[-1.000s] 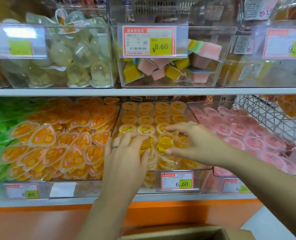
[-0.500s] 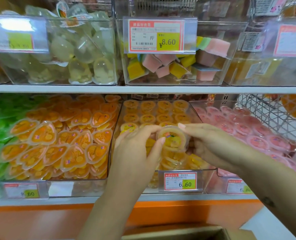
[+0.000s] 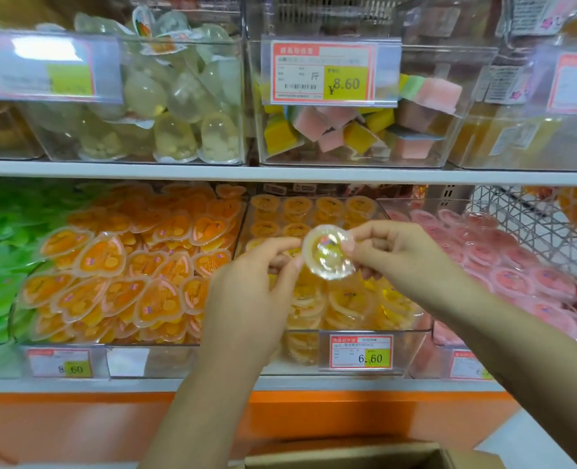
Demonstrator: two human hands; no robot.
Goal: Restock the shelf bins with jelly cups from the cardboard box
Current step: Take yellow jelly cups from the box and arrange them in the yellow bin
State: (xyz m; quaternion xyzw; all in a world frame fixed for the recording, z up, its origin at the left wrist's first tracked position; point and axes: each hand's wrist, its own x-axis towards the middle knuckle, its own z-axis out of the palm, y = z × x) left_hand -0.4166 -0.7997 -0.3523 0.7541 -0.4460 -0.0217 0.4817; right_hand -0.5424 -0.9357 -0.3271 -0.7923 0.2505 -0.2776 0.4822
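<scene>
Jelly cup (image 3: 329, 252) pinched at its rim between left hand (image 3: 249, 299) and right hand (image 3: 398, 255), lid tilted toward the camera, held just above the yellow-cup bin (image 3: 412, 331) beneath the fingers. Neat rows beyond the fingertips, loose heap nearer the wrists; seemingly well stocked, this one not yet placed. Cardboard box (image 3: 348, 456) open below the forearms, contents unseen. Half a second earlier: same cup lower, side-on, closer to the heap.

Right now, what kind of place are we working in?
Most likely a shop's sweets aisle: shelves of clear bins heaped with sealed jelly cups, a printed price tag reading 8.60 clipped to a bin front, and a cardboard box below the shelf.
</scene>
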